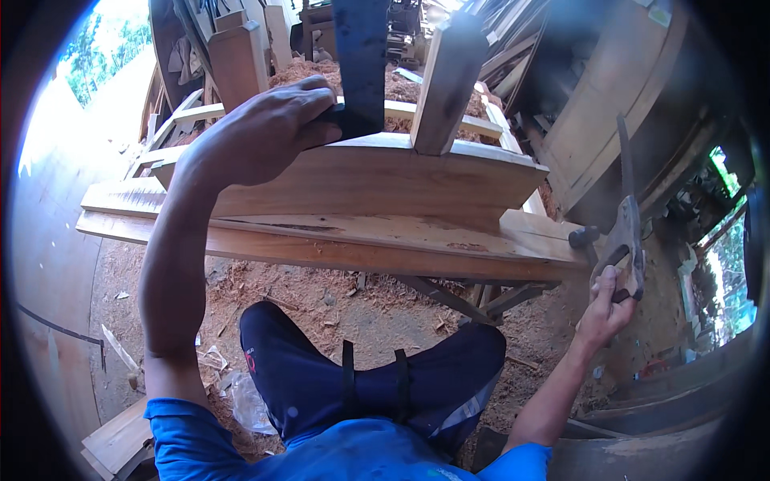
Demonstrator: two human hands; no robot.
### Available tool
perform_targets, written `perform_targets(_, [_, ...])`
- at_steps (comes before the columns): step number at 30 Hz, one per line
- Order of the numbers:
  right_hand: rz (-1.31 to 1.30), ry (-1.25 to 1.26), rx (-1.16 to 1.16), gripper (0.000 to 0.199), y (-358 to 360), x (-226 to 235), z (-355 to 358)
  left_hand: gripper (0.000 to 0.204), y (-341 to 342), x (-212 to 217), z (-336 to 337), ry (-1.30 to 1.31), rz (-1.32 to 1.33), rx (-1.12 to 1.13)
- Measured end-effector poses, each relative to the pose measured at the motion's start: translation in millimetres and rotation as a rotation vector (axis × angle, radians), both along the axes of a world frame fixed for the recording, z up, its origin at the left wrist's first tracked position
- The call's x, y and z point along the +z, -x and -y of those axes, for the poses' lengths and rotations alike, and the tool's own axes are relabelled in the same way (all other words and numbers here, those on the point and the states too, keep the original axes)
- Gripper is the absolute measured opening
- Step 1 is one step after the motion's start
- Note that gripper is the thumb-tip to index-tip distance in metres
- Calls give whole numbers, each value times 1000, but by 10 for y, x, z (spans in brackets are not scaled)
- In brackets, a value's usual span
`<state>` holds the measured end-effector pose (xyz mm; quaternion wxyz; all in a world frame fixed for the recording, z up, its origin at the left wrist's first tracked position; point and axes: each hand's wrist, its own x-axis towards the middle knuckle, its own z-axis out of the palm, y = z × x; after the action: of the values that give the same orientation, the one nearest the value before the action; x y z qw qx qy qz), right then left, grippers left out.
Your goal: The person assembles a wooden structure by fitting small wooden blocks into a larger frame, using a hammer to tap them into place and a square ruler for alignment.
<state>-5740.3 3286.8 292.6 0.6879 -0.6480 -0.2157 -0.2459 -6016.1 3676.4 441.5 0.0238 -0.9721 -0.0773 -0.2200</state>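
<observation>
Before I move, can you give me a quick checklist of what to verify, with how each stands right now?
1. Right hand gripping the saw by its handle: ok.
2. Saw apart from the board: ok, its tip points up.
3. Left hand holding the dark flat tool: ok.
4. Wooden post firmly fixed to the board: cannot tell.
5. Ground free of shavings: not ok, they lie scattered.

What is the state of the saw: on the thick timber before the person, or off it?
Off it: the right grip holds the saw to the right of the timber, and a gap shows between them.
</observation>
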Motion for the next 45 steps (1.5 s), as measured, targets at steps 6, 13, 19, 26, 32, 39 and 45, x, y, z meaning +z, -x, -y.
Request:
perform_targets(6, [232,-188,78,30,301,608,-578,36,1447,-416,-118,-122,375,49])
perform_targets(13, [396,-56,159,17,432,673,-623,15,3204,-2581,325,1115,669,777])
perform_targets(19, [378,174,272,72,224,971,-1162,24,3760,-5146,1023,1272,-25,1113])
perform_targets(26, [463,429,191,71,-111,983,-1506,28,3801,-5829,1640,1176,-644,1156])
perform_targets(32, [588,223,151,71,695,1010,-944,28,2518,-3542,535,659,-155,817])
perform_targets(39, [312,282,42,71,450,930,-1089,57,69,-872,390,-98,518,-1])
perform_targets(45, [304,498,-61,71,-214,651,-950,65,-719,-731,-26,-5,-66,218])
